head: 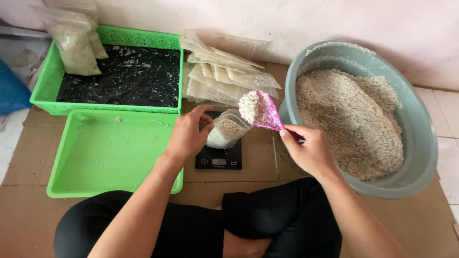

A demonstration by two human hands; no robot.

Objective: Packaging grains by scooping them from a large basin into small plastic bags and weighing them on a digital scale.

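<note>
My right hand (310, 149) grips the handle of a pink scoop (260, 110) heaped with pale grainy flakes, held just above and right of a clear plastic bag (226, 130). My left hand (189, 134) pinches the bag's open mouth. The bag is partly filled with the same flakes and rests tilted on a small black scale (219, 157). A large grey basin (415, 143) full of flakes sits to the right of my right hand.
An empty green tray (110, 153) lies at left, with a green basket (45, 91) lined in black behind it holding filled bags (74, 48). A stack of empty clear bags (224, 76) lies beyond the scale. My black-clad legs fill the foreground on cardboard flooring.
</note>
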